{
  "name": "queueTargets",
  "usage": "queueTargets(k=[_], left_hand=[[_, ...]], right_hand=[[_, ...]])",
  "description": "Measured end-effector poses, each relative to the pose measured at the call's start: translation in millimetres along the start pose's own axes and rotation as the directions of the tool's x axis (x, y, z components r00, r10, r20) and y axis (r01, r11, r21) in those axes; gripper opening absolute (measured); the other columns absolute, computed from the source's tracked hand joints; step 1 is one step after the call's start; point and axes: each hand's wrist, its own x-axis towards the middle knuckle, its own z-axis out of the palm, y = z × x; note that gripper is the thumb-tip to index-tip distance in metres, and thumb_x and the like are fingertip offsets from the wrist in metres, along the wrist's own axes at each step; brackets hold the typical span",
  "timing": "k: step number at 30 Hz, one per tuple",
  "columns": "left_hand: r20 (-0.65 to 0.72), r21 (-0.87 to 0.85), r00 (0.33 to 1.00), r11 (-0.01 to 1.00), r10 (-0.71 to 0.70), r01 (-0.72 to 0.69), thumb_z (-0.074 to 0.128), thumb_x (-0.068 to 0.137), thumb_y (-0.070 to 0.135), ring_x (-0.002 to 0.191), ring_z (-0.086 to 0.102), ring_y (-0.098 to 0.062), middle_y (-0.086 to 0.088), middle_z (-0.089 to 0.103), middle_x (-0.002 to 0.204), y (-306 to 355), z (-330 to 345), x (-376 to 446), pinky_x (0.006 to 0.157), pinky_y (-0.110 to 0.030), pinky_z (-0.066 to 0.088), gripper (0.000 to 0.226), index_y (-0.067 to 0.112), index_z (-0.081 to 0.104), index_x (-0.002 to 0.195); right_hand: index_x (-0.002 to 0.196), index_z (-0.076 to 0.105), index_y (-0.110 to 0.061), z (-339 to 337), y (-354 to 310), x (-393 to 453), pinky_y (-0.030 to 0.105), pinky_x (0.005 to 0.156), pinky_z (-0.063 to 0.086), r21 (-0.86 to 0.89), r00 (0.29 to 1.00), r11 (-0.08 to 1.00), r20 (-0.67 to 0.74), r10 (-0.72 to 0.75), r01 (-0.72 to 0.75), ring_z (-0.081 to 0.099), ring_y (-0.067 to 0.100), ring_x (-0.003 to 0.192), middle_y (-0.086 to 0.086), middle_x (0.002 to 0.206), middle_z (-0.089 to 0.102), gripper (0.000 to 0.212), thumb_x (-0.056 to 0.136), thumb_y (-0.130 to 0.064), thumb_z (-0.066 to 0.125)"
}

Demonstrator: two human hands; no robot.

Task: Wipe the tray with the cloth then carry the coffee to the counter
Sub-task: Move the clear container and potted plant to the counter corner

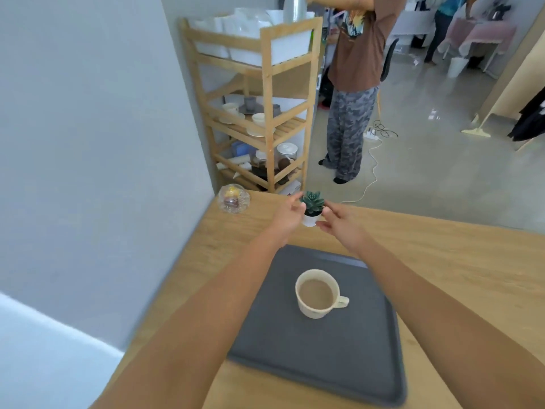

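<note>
both hands, left hand [287,215] and right hand [339,224], grip a small potted succulent [312,207] between them at the worktop's [442,255] far edge. the coffee cup [317,293] sits on the gray tray [318,349] nearer.

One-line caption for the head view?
Both hands, left and right, hold a potted succulent beyond the tray bearing coffee.

A single wide-angle head-worn camera looks forward and steeply down from close above the light wooden table [442,261], with the glossy grey floor [427,160] filling the frame's top.
</note>
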Motion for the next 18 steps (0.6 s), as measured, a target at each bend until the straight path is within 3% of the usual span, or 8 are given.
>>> queueTargets(k=[3, 6, 8, 11, 14, 16, 18], left_hand=[[-0.081, -0.044, 0.996, 0.999, -0.024, 0.021, 0.037, 0.101, 0.018, 0.098, 0.058, -0.017, -0.005, 0.059, 0.123, -23, -59, 4, 0.085, -0.032, 0.047, 0.040, 0.024, 0.044, 0.139], [-0.127, -0.046, 0.989, 0.996, -0.077, 0.071, 0.036, 0.099, 0.020, 0.116, 0.055, -0.024, -0.004, 0.054, 0.134, -51, -108, 16, 0.098, -0.035, 0.043, 0.043, 0.026, 0.043, 0.141], [-0.140, -0.063, 0.983, 0.992, -0.118, 0.110, 0.035, 0.099, 0.021, 0.106, 0.056, -0.024, -0.005, 0.055, 0.127, -68, -131, 24, 0.091, -0.030, 0.042, 0.044, 0.028, 0.041, 0.142], [-0.157, -0.112, 0.976, 0.985, -0.152, 0.135, 0.034, 0.101, 0.018, 0.113, 0.055, -0.029, -0.009, 0.054, 0.130, -86, -156, 37, 0.082, -0.025, 0.042, 0.042, 0.022, 0.039, 0.142], [-0.177, -0.148, 0.969, 0.978, -0.172, 0.146, 0.036, 0.101, 0.018, 0.116, 0.056, -0.035, -0.014, 0.056, 0.134, -98, -172, 53, 0.067, -0.022, 0.043, 0.041, 0.023, 0.043, 0.141], [-0.186, -0.165, 0.964, 0.973, -0.191, 0.161, 0.038, 0.100, 0.020, 0.103, 0.060, -0.031, -0.016, 0.057, 0.133, -106, -180, 63, 0.076, -0.030, 0.046, 0.040, 0.027, 0.045, 0.139], [-0.202, -0.179, 0.956, 0.968, -0.212, 0.177, 0.039, 0.099, 0.022, 0.112, 0.058, -0.033, -0.013, 0.057, 0.133, -112, -186, 70, 0.090, -0.039, 0.048, 0.040, 0.029, 0.046, 0.138]], right_hand=[[0.136, 0.051, -0.025, 61, -6, 24, 0.030, 0.099, 0.049, 0.015, 0.994, 1.000, 0.111, 0.005, -0.006, 0.061, 0.021, 0.109, 0.008, 0.128, 0.059, 0.037, 0.101, -0.024, 0.038], [0.135, 0.052, -0.027, 114, -6, 48, 0.027, 0.095, 0.050, 0.005, 0.983, 0.999, 0.177, 0.039, -0.040, 0.060, 0.017, 0.103, 0.006, 0.123, 0.061, 0.037, 0.101, -0.024, 0.037], [0.135, 0.051, -0.028, 143, -3, 65, 0.028, 0.094, 0.051, -0.016, 0.976, 0.998, 0.204, 0.069, -0.067, 0.062, 0.018, 0.102, 0.012, 0.125, 0.061, 0.038, 0.100, -0.024, 0.037], [0.134, 0.052, -0.025, 174, -1, 84, 0.036, 0.099, 0.051, -0.026, 0.970, 0.995, 0.222, 0.102, -0.099, 0.062, 0.023, 0.106, 0.015, 0.129, 0.059, 0.037, 0.100, -0.022, 0.037], [0.112, 0.061, -0.027, 193, -6, 98, 0.048, 0.101, 0.046, -0.046, 0.966, 0.995, 0.237, 0.101, -0.092, 0.057, 0.024, 0.094, 0.026, 0.127, 0.055, 0.031, 0.100, -0.015, 0.035], [0.102, 0.060, -0.029, 202, -6, 108, 0.054, 0.101, 0.044, -0.077, 0.965, 0.992, 0.233, 0.119, -0.104, 0.060, 0.037, 0.099, 0.032, 0.127, 0.052, 0.031, 0.099, -0.013, 0.035], [0.100, 0.062, -0.031, 210, -2, 118, 0.048, 0.094, 0.050, -0.084, 0.963, 0.991, 0.240, 0.122, -0.105, 0.060, 0.031, 0.092, 0.032, 0.125, 0.054, 0.031, 0.098, -0.014, 0.035]])
